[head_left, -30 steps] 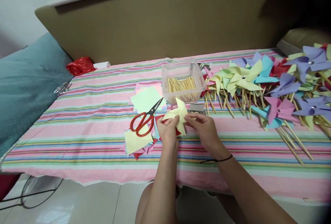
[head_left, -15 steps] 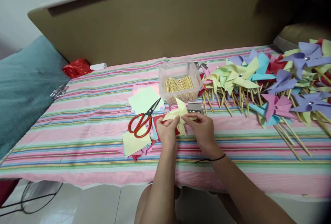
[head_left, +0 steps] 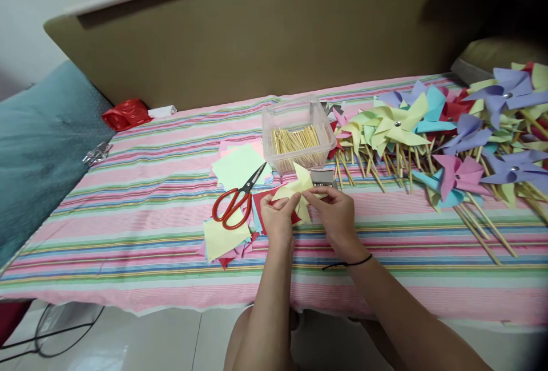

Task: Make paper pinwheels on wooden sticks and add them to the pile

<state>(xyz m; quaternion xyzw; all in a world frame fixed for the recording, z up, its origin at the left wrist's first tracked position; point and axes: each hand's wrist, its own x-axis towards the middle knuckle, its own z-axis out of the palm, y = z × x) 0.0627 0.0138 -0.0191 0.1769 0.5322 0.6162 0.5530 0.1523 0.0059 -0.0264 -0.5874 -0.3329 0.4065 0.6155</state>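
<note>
A pale yellow paper pinwheel (head_left: 303, 176) is held between both my hands, its blades folded toward the centre. My left hand (head_left: 277, 214) pinches it from the left, thumb near the middle. From the right, my right hand (head_left: 335, 214) grips it with thumb and forefinger, and a thin black cord circles that wrist. Under the pinwheel lie red paper sheets (head_left: 262, 225), partly hidden. Scissors with red handles (head_left: 240, 202) rest to the left on paper squares. A small grey box (head_left: 322, 177) sits just behind my right fingers, its contents mostly covered.
Behind my hands stands a clear plastic box (head_left: 278, 162) of thin wooden sticks. Many finished pinwheels (head_left: 398, 125) on sticks are piled at the right. Light green sheets (head_left: 237, 164) and yellow squares (head_left: 225, 240) lie left, with a red plastic bag (head_left: 126, 114) farther back.
The pinwheel has shifted and turned slightly between my fingers. My right fingertips have moved a little over its centre; both hands keep nearly the same place.
</note>
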